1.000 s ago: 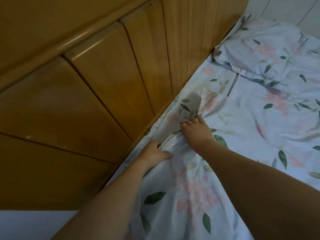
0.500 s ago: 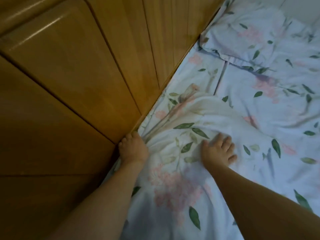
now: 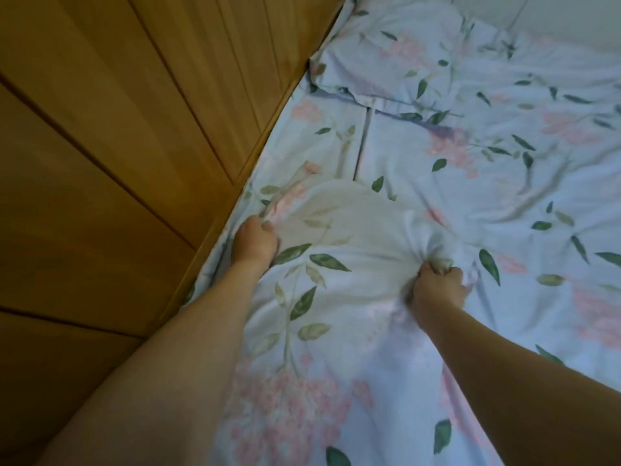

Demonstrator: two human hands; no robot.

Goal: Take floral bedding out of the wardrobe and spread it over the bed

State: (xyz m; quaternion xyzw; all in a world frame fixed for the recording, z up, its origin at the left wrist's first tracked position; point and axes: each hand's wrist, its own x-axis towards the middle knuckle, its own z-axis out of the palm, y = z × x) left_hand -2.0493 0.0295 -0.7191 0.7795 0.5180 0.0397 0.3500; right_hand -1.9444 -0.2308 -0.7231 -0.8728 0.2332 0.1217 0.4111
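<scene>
Right hand [image 3: 437,285] now fisted on floral bedding [image 3: 336,237]; left hand [image 3: 253,243] gripping.

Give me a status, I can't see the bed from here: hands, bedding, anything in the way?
Left hand and right hand both fisted on the floral bedding. Bedding bunched between them, beside the headboard. Pillow beyond, nothing blocking.

A single head-worn wide-angle camera looks steeply down and forward, close over the bed [image 3: 504,203], with both forearms entering from the 6 o'clock edge. The wooden headboard [image 3: 117,146] fills the frame from 8 to 12 o'clock; a pillow [image 3: 386,52] lies toward 1 o'clock.
</scene>
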